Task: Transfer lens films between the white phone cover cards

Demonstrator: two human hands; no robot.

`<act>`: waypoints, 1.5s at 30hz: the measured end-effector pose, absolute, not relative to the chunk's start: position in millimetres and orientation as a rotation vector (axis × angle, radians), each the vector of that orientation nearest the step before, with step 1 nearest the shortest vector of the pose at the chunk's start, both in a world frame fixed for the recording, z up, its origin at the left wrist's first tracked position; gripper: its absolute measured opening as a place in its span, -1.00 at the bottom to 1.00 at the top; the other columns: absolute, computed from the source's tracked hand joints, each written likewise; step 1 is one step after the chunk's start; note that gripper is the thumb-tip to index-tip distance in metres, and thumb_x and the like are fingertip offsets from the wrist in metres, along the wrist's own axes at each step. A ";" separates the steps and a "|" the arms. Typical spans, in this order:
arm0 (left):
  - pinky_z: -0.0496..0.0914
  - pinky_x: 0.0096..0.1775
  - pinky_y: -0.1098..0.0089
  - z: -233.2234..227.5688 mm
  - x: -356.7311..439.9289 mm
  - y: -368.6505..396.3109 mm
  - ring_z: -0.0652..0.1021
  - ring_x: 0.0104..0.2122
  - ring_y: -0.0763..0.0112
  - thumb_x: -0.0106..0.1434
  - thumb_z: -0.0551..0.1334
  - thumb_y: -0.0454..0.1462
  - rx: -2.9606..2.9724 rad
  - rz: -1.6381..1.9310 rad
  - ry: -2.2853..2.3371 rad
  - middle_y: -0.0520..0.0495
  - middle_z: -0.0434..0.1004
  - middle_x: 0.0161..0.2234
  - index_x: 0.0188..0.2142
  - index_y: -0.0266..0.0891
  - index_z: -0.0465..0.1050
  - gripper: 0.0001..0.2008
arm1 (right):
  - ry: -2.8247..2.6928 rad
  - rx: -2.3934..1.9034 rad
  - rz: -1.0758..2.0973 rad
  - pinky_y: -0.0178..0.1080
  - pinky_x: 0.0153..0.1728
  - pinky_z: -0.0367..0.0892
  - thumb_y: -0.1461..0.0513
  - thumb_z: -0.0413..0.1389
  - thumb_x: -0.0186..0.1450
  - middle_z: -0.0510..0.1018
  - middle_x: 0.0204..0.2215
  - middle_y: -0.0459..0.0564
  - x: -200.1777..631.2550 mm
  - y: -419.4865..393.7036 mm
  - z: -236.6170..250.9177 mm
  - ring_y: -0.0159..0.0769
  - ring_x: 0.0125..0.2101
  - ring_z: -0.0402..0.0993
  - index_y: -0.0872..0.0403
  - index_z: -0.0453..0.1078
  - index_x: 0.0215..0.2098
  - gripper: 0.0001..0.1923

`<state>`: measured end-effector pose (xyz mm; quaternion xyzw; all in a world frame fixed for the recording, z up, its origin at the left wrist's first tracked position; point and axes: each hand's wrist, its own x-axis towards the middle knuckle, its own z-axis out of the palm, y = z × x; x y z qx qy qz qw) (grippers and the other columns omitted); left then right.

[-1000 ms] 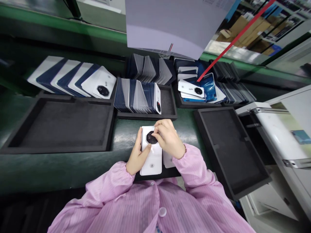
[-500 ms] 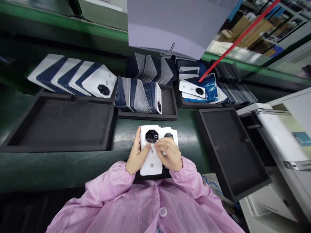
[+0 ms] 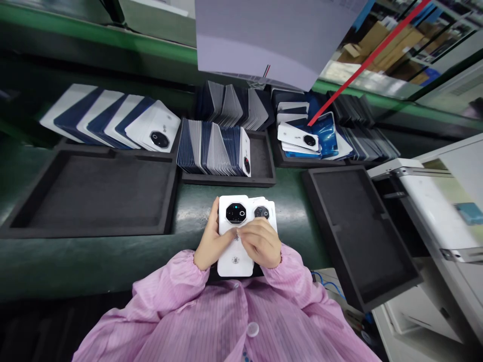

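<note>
My left hand (image 3: 210,246) grips the left edge of a white phone back cover (image 3: 234,235) with a black octagonal camera module, held flat just above the green bench. My right hand (image 3: 261,243) rests on the cover's middle, fingertips pinched together against its surface beside my left thumb. A second white cover (image 3: 264,213) with a round camera window lies under and to the right of the first, partly hidden by my right hand. Both sleeves are pink.
A large black foam tray (image 3: 94,193) lies at left, another black tray (image 3: 358,231) at right. Behind stand rows of white and blue covers (image 3: 113,123), an upright packed row (image 3: 215,151) and a loose pile (image 3: 307,138). A white machine (image 3: 433,211) is at far right.
My right hand has slid from the camera module down toward me to the cover's middle, uncovering the module and the second cover's camera window. My left hand has kept its grip.
</note>
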<state>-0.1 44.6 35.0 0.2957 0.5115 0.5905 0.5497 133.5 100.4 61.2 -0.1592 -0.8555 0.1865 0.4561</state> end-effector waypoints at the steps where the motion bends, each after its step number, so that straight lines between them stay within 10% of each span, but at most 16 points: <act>1: 0.18 0.21 0.16 33.5 -0.4 44.6 0.30 0.20 0.16 0.14 0.29 -0.26 0.700 1.406 1.207 -0.20 0.15 0.28 0.35 -0.11 -0.27 -0.08 | -2.126 -0.370 0.469 -0.14 -0.36 0.44 0.45 0.13 0.22 0.60 -0.34 0.00 133.2 99.1 62.6 -0.25 -0.33 0.51 0.01 0.37 -0.17 -0.72; 8: 0.17 0.22 0.13 28.4 -0.7 43.4 0.28 0.22 0.15 0.16 0.30 -0.23 0.710 1.443 1.176 -0.21 0.12 0.29 0.35 -0.10 -0.27 -0.08 | -2.059 -0.323 0.780 -0.16 -0.34 0.43 0.44 0.10 0.23 0.57 -0.38 -0.01 148.3 103.8 99.2 -0.27 -0.33 0.51 0.03 0.36 -0.22 -0.77; 17: 0.13 0.24 0.16 30.8 1.6 42.6 0.22 0.25 0.16 0.14 0.30 -0.23 0.684 1.401 1.162 -0.18 -0.02 0.34 0.35 -0.10 -0.28 -0.05 | -1.952 -0.760 1.909 -0.33 -0.36 0.39 0.29 0.26 0.14 0.49 -0.46 -0.10 126.7 191.0 117.5 -0.44 -0.44 0.44 0.11 0.31 -0.37 -0.81; 45: 0.20 0.21 0.22 36.0 2.6 43.7 0.28 0.23 0.21 0.17 0.27 -0.24 0.666 1.392 1.189 -0.18 0.01 0.33 0.35 -0.12 -0.30 -0.08 | -2.202 -0.824 1.691 -0.33 -0.40 0.34 0.34 0.15 0.14 0.47 -0.47 -0.11 112.9 184.3 113.5 -0.43 -0.45 0.42 0.11 0.28 -0.38 -0.88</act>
